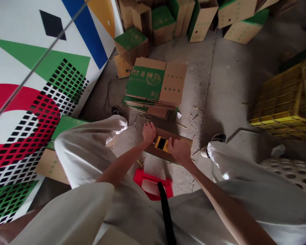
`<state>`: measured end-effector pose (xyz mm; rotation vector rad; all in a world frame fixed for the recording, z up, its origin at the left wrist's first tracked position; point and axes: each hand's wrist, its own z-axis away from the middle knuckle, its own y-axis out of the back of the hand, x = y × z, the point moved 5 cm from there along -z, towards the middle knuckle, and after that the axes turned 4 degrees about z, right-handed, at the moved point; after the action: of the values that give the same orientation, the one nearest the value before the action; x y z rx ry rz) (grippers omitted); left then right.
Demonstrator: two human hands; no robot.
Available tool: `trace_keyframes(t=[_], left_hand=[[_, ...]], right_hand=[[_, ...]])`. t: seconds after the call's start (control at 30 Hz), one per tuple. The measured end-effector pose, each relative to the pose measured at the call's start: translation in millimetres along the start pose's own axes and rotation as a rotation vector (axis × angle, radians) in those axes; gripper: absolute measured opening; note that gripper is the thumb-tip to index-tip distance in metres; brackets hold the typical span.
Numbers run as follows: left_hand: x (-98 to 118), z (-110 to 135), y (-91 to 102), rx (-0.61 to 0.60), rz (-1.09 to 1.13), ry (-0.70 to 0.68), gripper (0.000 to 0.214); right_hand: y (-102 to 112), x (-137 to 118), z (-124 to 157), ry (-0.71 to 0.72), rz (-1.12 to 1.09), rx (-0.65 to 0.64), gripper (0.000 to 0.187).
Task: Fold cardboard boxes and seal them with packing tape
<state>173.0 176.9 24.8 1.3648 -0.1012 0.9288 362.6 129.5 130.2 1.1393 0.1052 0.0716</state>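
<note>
A narrow brown cardboard box [185, 142] lies between my feet, its far and near edges dark. My left hand [149, 132] is closed at the box's left end, fingers curled on the cardboard. My right hand [180, 149] is wrapped around a yellow hand tool [166, 145] with a dark rectangular face, which rests over the middle of the box. The tool's exact kind cannot be made out. Just beyond the box is a stack of flattened green-and-brown cartons [145, 80].
Folded cartons [163, 23] stand along the back. Yellow plastic crates [280, 98] are at the right, above a white perforated block [292, 170]. A red plastic stool [153, 178] shows beneath me. A painted panel [40, 68] rises at the left. Small scraps litter the concrete floor [226, 85].
</note>
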Motion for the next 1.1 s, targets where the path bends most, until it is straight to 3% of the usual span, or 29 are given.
trace_keyframes(t=[0.27,0.57,0.87,1.1], left_hand=[[14,12,10.6,0.02,-0.16,0.001,0.041],[13,10,13.6,0.046,-0.198,0.088,0.044],[9,11,10.4,0.054,-0.167,0.092,0.045],[19,20,15.1,0.055,-0.175,-0.119,0.042]], right_hand=[[3,-3,0,0.068,0.015,-0.063,0.071],[6,3,1,0.142,0.015,-0.153,0.08],[4,41,9,0.072,0.098,-0.181,0.077],[-8,48,14,0.046,0.103,-0.055,0.072]])
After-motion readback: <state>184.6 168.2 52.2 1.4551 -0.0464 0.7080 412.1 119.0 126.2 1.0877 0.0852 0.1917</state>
